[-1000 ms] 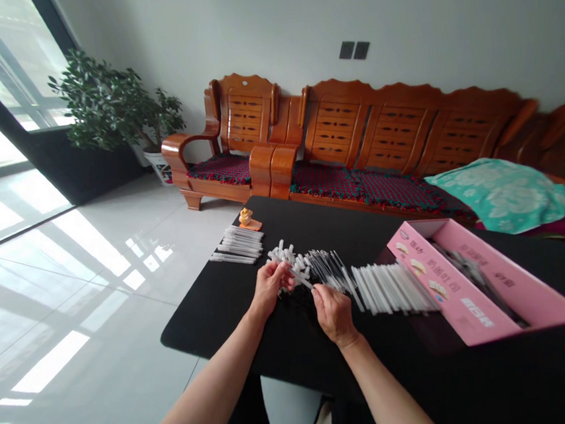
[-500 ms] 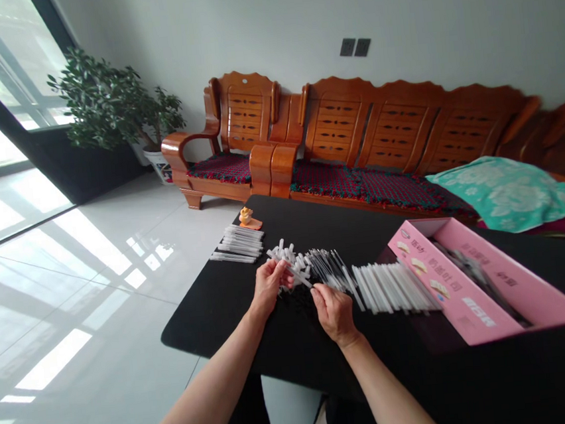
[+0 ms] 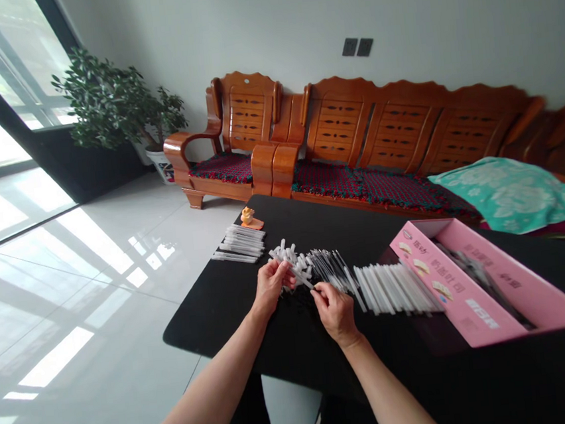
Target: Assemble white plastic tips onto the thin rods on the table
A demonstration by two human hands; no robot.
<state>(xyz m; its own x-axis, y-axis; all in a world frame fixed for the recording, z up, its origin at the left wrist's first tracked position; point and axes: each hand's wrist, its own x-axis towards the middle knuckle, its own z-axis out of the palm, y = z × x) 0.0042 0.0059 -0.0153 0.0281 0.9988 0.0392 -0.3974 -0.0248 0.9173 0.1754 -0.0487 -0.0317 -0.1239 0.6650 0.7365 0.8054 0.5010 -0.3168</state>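
My left hand (image 3: 271,284) and my right hand (image 3: 334,309) meet over a black table (image 3: 212,312), both pinched on one thin white tube (image 3: 303,279) held between them. Small white caps (image 3: 286,254) lie heaped just beyond my left fingers. Behind my right hand is a spread of thin clear rods (image 3: 328,266), and to its right a row of white tubes (image 3: 393,286). A separate bundle of white tubes (image 3: 239,244) lies further left on the table.
An open pink box (image 3: 475,300) lies on the right of the table. A small orange figure (image 3: 248,218) stands at the table's far left corner. Wooden chairs (image 3: 235,136) and a bench with a teal cloth (image 3: 508,193) line the wall; a potted plant (image 3: 112,108) stands by the window.
Both hands stay on the same white tube with only slight finger movement. The view has shifted a little.
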